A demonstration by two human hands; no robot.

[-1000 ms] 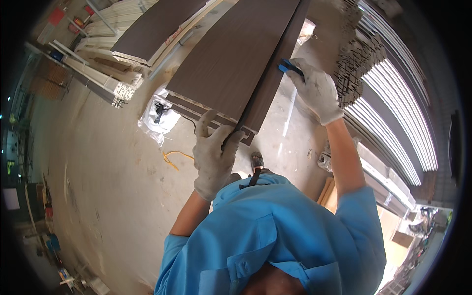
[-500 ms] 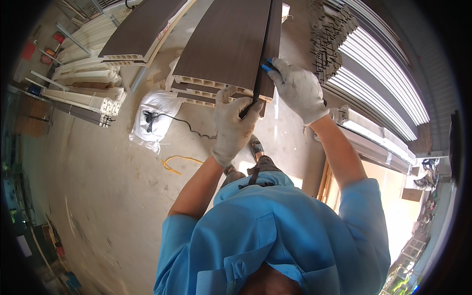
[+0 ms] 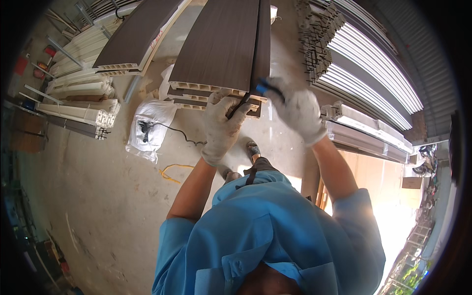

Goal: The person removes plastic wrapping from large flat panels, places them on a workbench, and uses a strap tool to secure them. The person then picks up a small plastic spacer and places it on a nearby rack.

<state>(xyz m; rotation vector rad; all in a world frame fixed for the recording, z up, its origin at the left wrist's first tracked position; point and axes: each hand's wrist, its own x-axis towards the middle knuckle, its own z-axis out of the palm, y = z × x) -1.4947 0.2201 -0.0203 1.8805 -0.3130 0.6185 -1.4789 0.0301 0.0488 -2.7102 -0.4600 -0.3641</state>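
My left hand [image 3: 220, 128], in a dirty white work glove, pinches the near end of a long black strip [image 3: 240, 104] between thumb and fingers. The strip runs up along the right side of a dark brown hollow panel [image 3: 211, 46], whose cut end shows pale open cells. More panels lie stacked under it. To the right, my gloved right hand [image 3: 301, 115] is closed on a small blue-and-black hand tool [image 3: 265, 87], smeared by motion. The tool's tip is close to the strip and the panel edge; I cannot tell whether they touch.
Another brown panel stack [image 3: 137, 34] lies at the far left, above bundled pale profiles [image 3: 81, 110]. A white plastic bag [image 3: 152, 125] with a black cord rests on the floor near a yellow strap [image 3: 169, 172]. Long white-edged profiles [image 3: 366, 76] are piled on the right.
My right hand has dropped slightly toward me with the blue-and-black tool, which now blurs. My left hand keeps its pinch on the black strip, and the whole view has shifted a little.
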